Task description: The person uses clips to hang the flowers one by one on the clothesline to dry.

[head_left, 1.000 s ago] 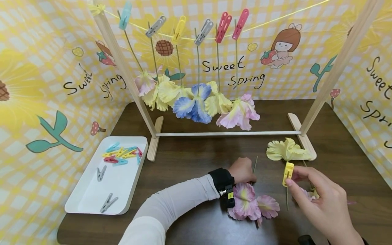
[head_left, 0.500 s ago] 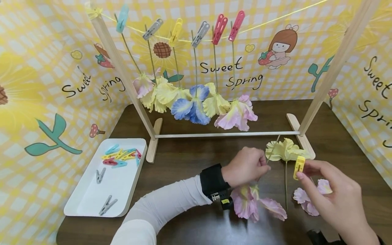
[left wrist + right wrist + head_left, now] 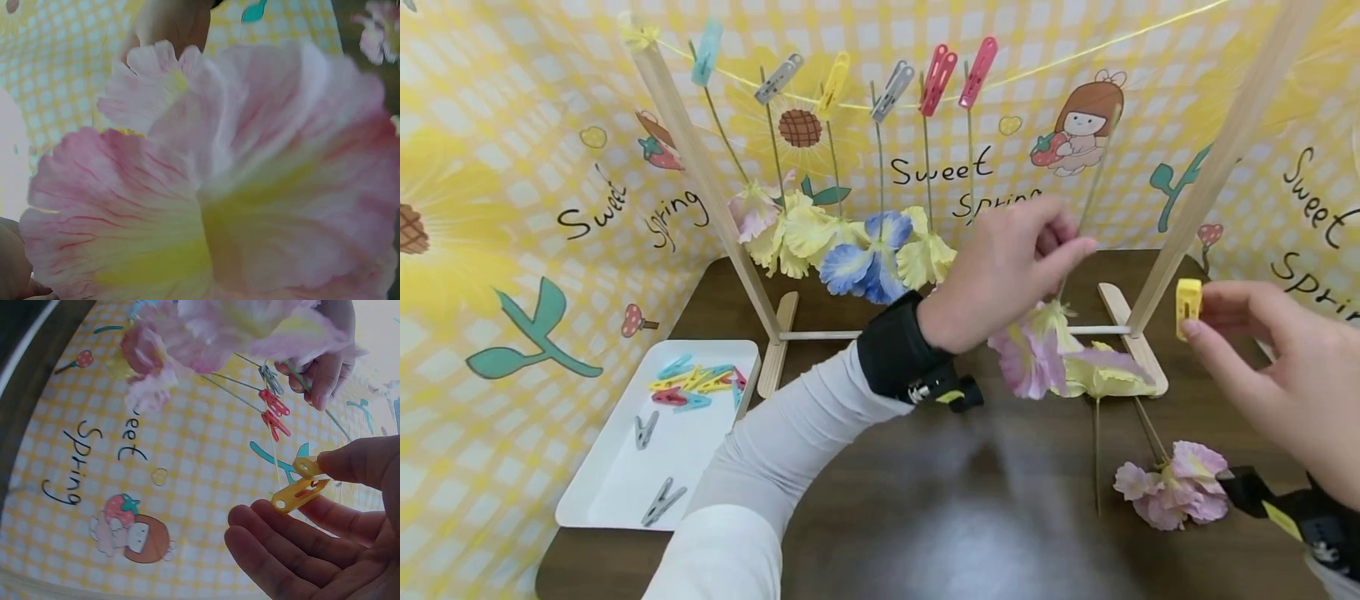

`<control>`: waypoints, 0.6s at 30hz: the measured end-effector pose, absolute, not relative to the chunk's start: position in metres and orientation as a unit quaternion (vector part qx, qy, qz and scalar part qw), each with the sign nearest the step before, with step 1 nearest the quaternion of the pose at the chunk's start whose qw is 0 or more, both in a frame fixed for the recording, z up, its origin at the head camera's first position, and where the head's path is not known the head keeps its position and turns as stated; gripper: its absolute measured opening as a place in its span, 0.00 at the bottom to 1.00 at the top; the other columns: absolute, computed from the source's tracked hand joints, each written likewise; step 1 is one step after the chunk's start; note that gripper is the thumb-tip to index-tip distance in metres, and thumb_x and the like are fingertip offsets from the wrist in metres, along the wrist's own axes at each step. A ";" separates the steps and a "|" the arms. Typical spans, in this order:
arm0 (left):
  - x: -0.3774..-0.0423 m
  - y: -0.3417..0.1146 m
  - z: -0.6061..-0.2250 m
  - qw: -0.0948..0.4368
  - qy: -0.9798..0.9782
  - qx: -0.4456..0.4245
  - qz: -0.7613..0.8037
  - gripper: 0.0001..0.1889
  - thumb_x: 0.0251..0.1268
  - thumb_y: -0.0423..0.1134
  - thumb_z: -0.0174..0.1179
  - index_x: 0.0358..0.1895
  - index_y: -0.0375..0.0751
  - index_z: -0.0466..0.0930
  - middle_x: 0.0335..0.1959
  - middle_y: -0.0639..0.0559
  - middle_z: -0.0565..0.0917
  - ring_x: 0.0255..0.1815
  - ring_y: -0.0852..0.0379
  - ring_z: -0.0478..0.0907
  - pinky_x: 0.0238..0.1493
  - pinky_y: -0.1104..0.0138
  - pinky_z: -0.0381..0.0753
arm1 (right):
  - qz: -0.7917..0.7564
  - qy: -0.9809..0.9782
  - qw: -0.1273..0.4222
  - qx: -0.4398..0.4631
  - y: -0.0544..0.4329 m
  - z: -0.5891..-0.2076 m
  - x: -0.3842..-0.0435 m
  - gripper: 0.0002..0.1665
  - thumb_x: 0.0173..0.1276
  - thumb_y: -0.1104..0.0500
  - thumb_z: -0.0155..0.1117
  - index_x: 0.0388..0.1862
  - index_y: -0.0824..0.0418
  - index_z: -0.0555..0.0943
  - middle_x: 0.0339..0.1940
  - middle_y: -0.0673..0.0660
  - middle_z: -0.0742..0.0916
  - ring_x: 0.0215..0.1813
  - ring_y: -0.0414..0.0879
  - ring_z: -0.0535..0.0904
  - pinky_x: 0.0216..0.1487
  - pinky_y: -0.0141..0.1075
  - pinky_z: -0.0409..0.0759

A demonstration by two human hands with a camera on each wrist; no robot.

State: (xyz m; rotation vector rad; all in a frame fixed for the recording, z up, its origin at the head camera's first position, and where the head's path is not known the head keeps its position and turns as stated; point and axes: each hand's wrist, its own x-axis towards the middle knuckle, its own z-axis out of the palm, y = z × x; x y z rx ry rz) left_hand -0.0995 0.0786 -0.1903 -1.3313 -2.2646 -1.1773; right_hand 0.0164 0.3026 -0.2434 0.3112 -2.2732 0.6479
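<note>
1. Pinching a pink flower [image 3: 1028, 357] by its stem [image 3: 1093, 187] in the left hand [image 3: 1003, 267], head-down, above the table [image 3: 970, 525].
2. Pinching a yellow clip [image 3: 1188, 308] in the right hand [image 3: 1273, 350], apart from the flower.
3. Probably at the hanging step, not yet clipped to the yellow line [image 3: 1075, 58].
4. Next, likely calls for aligning stem with line, right of the hung flowers [image 3: 871, 260], then clipping both.

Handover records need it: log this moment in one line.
left hand: holds pink flower by stem | right hand: pinches yellow peg | tray: loose pegs
</note>
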 end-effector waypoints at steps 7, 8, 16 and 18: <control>-0.125 0.079 -0.174 0.191 -0.782 -0.424 -0.415 0.09 0.69 0.38 0.62 0.34 0.36 0.78 0.23 0.53 0.79 0.24 0.63 0.75 0.32 0.74 0.70 | 0.202 -0.891 0.375 0.156 0.304 -0.204 -0.007 0.17 0.65 0.66 0.65 0.52 0.74 0.78 0.39 0.62 0.85 0.43 0.15 0.68 0.48 0.16 0.62; -0.128 0.080 -0.173 0.190 -0.783 -0.418 -0.420 0.09 0.69 0.39 0.62 0.33 0.36 0.78 0.23 0.54 0.79 0.24 0.63 0.75 0.32 0.74 0.70 | 0.191 -0.893 0.377 0.158 0.305 -0.199 -0.010 0.18 0.66 0.66 0.64 0.53 0.74 0.78 0.39 0.67 0.84 0.43 0.14 0.66 0.47 0.16 0.62; -0.152 0.087 -0.169 0.161 -0.811 -0.350 -0.440 0.10 0.68 0.42 0.62 0.33 0.39 0.77 0.23 0.54 0.79 0.24 0.62 0.75 0.32 0.73 0.69 | 0.132 -0.882 0.412 0.186 0.304 -0.162 -0.038 0.20 0.69 0.62 0.63 0.57 0.71 0.78 0.39 0.69 0.83 0.46 0.26 0.72 0.52 0.23 0.63; -0.157 0.090 -0.169 0.137 -0.821 -0.334 -0.442 0.10 0.69 0.43 0.61 0.34 0.40 0.76 0.25 0.54 0.80 0.25 0.62 0.77 0.32 0.74 0.69 | 0.105 -0.885 0.414 0.185 0.302 -0.154 -0.044 0.20 0.70 0.61 0.63 0.58 0.70 0.78 0.40 0.69 0.82 0.46 0.41 0.78 0.49 0.30 0.66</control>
